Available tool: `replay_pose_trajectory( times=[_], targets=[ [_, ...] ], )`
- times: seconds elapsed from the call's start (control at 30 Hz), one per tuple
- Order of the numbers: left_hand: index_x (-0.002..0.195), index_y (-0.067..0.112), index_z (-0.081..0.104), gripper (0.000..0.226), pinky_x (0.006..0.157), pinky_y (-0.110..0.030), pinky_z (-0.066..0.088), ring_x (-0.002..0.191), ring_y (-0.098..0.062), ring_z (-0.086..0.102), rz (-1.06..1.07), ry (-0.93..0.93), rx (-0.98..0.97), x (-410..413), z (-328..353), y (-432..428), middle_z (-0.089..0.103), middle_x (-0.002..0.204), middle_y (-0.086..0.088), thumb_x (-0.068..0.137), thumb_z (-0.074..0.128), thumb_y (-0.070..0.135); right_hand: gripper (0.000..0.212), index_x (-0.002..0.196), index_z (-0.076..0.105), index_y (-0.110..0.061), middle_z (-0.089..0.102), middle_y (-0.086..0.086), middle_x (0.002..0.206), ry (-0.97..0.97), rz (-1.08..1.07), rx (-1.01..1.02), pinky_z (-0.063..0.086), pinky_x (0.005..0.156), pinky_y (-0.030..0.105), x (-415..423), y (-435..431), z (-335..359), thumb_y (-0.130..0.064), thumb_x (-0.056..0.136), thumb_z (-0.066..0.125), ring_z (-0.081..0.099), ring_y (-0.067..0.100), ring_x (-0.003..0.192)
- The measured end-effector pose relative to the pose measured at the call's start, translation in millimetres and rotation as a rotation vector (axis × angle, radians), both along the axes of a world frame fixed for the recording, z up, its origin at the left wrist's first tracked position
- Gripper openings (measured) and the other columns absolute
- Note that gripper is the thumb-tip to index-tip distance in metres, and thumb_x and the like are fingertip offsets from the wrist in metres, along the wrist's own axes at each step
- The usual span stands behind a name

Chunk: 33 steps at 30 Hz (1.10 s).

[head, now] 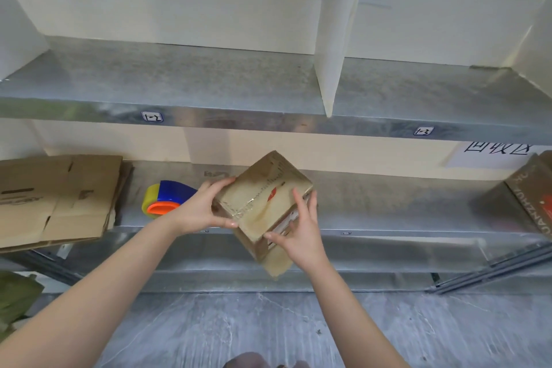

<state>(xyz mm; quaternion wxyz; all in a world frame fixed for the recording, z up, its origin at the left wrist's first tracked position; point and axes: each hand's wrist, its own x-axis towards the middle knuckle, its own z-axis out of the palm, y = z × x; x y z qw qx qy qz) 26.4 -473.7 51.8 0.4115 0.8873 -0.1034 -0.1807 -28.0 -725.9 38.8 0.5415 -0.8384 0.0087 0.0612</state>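
A small taped cardboard box (263,200) is held tilted in the air in front of the lower metal shelf (388,218). My left hand (203,209) grips its left edge, fingers over the top and thumb at the lower corner. On the right side my right hand (298,230) holds the box, fingers spread over the top face and thumb on the side panel. A loose flap hangs down at the box's bottom.
A blue, yellow and orange tape dispenser (164,197) lies on the lower shelf left of the box. Flattened cardboard (56,200) is stacked at far left. Another cardboard box (525,194) stands at far right. The upper metal shelf (209,84) has a white divider (331,69).
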Motion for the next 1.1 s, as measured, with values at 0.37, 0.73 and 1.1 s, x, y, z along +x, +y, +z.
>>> replay_pose_trajectory(
  times=[0.37, 0.73, 1.1],
  targets=[
    [0.139, 0.028, 0.045, 0.064, 0.102, -0.029, 0.039, 0.117, -0.013, 0.046, 0.353, -0.271, -0.043, -23, -12, -52, 0.046, 0.126, 0.0, 0.082, 0.074, 0.031, 0.057, 0.137, 0.048, -0.033, 0.048, -0.011, 0.138, -0.035, 0.044, 0.001, 0.033, 0.109, 0.024, 19, -10, 12, -0.025, 0.086, 0.072, 0.042, 0.002, 0.125],
    [0.145, 0.027, 0.04, 0.059, 0.104, -0.025, 0.035, 0.127, -0.018, 0.046, 0.267, -0.267, 0.065, -9, -5, -69, 0.046, 0.139, -0.003, 0.091, 0.062, 0.036, 0.058, 0.137, 0.049, -0.025, 0.047, 0.002, 0.139, -0.132, 0.1, -0.247, 0.035, 0.109, 0.027, 54, -36, 4, -0.02, 0.084, 0.074, 0.045, 0.016, 0.128],
    [0.152, 0.029, 0.024, 0.069, 0.118, -0.041, 0.018, 0.144, -0.026, 0.024, -0.04, -0.585, 0.666, -23, 3, -7, 0.032, 0.155, -0.002, 0.093, 0.048, 0.055, 0.051, 0.138, 0.051, -0.028, 0.038, 0.001, 0.152, -0.497, 0.204, -0.624, 0.027, 0.118, 0.042, 23, -14, 21, -0.051, 0.092, 0.048, 0.018, 0.022, 0.147]
  ],
)
